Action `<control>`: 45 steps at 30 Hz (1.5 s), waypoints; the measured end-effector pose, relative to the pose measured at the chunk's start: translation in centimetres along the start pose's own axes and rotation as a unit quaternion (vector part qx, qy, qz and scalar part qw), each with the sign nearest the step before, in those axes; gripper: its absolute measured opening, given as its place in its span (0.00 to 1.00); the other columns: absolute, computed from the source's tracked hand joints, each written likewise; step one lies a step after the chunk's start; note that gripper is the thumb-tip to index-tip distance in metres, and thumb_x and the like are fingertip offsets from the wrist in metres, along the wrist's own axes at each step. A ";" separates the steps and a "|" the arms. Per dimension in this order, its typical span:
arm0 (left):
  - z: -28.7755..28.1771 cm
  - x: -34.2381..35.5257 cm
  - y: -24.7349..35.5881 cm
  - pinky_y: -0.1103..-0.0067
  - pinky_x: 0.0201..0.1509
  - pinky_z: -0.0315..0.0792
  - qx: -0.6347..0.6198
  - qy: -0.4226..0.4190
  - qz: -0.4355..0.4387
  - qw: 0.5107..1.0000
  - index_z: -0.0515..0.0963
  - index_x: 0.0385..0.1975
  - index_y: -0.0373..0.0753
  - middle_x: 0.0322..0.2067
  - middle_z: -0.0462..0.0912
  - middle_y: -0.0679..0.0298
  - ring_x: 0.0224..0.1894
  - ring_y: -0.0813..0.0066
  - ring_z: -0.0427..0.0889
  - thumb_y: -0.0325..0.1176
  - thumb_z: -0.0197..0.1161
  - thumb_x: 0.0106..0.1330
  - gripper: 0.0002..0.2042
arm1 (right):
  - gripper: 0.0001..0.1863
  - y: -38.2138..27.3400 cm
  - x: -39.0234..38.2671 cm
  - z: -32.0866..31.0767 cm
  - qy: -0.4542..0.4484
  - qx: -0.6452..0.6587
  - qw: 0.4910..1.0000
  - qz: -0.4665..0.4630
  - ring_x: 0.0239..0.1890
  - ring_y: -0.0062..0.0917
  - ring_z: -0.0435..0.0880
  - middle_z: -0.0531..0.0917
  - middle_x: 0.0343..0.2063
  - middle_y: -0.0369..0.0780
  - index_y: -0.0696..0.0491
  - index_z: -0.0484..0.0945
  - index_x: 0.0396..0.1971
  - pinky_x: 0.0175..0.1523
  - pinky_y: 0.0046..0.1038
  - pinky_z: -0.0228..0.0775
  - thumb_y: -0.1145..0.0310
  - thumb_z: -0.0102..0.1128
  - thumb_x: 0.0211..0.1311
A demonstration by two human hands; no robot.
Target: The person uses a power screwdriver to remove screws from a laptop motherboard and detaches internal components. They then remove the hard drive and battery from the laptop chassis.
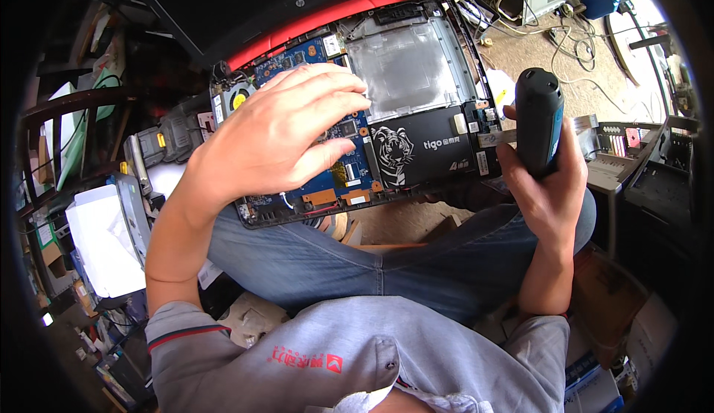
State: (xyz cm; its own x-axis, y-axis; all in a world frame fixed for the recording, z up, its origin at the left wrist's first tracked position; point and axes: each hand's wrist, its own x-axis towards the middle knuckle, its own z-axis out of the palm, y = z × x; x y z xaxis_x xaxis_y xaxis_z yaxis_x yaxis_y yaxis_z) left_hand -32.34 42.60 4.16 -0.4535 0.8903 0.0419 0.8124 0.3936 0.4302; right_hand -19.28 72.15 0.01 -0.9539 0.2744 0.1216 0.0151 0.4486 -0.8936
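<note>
My left hand (286, 127) is empty as far as I can see, fingers loosely parted over the blue circuit board (327, 179) of an opened black laptop base with a bare silver panel (405, 71); whether the fingertips touch it, I can't tell. My right hand (547, 190) is wrapped round a thick black cylindrical tool with a blue side strip (537, 115), upright just beyond the base's right edge; its lower end is hidden. The base lies ahead of me, above my blue jeans (320, 257), so a shifting knee could tilt it. A slip of the tool leftward could scratch the flat black tiger-printed drive (424, 145) between my hands, and careless left-hand pressure could strain the board.
</note>
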 end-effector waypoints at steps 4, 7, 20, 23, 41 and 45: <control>0.7 0.2 -1.0 0.60 0.69 0.66 0.058 -0.004 0.019 0.998 0.78 0.55 0.35 0.58 0.79 0.54 0.64 0.52 0.74 0.31 0.71 0.58 0.24 | 0.20 0.5 0.3 0.5 0.022 -0.070 0.996 -0.054 0.30 0.33 0.82 0.82 0.30 0.45 0.58 0.76 0.46 0.39 0.29 0.75 0.75 0.72 0.53; 1.7 0.7 -0.8 0.61 0.67 0.68 0.054 0.019 0.025 0.998 0.78 0.53 0.35 0.54 0.80 0.54 0.61 0.52 0.76 0.32 0.69 0.60 0.21 | 0.21 0.1 0.2 0.4 0.021 -0.132 0.988 -0.079 0.36 0.42 0.87 0.84 0.35 0.47 0.57 0.76 0.48 0.43 0.34 0.78 0.76 0.72 0.54; 2.1 2.1 0.1 0.65 0.62 0.71 0.088 0.040 0.028 0.995 0.80 0.39 0.39 0.43 0.81 0.60 0.49 0.61 0.81 0.32 0.69 0.60 0.10 | 0.24 1.0 0.2 0.3 -0.082 -0.133 0.979 -0.131 0.46 0.47 0.84 0.81 0.50 0.49 0.58 0.73 0.49 0.48 0.37 0.77 0.80 0.69 0.50; 2.0 1.9 0.7 0.65 0.62 0.70 0.110 0.015 0.010 0.994 0.80 0.39 0.39 0.44 0.81 0.61 0.50 0.61 0.81 0.33 0.69 0.61 0.10 | 0.24 1.0 0.2 0.3 -0.084 -0.139 0.977 -0.139 0.45 0.48 0.84 0.80 0.50 0.49 0.57 0.73 0.49 0.45 0.38 0.78 0.81 0.68 0.49; 2.7 0.4 1.8 0.66 0.61 0.72 0.127 0.050 -0.014 0.991 0.80 0.50 0.35 0.53 0.80 0.55 0.58 0.58 0.79 0.33 0.71 0.58 0.20 | 0.27 -0.9 -0.1 0.3 -0.072 -0.173 0.977 -0.107 0.51 0.50 0.83 0.80 0.54 0.50 0.58 0.73 0.54 0.53 0.39 0.77 0.80 0.69 0.51; 2.9 -0.4 2.0 0.64 0.62 0.72 0.097 0.053 -0.013 0.994 0.79 0.53 0.35 0.56 0.78 0.50 0.60 0.54 0.77 0.33 0.73 0.56 0.24 | 0.30 -3.8 0.5 0.6 -0.066 -0.224 0.966 -0.108 0.50 0.51 0.83 0.79 0.54 0.50 0.56 0.72 0.58 0.50 0.40 0.78 0.77 0.69 0.53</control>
State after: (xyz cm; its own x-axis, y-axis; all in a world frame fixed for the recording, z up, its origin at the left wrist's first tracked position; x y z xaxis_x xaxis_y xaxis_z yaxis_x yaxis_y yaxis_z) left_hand -29.50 43.67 2.42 -0.5036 0.8537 0.1326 0.8502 0.4624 0.2517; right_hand -20.02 70.07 3.16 -0.9788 0.0350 0.2018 -0.0892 0.8143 -0.5736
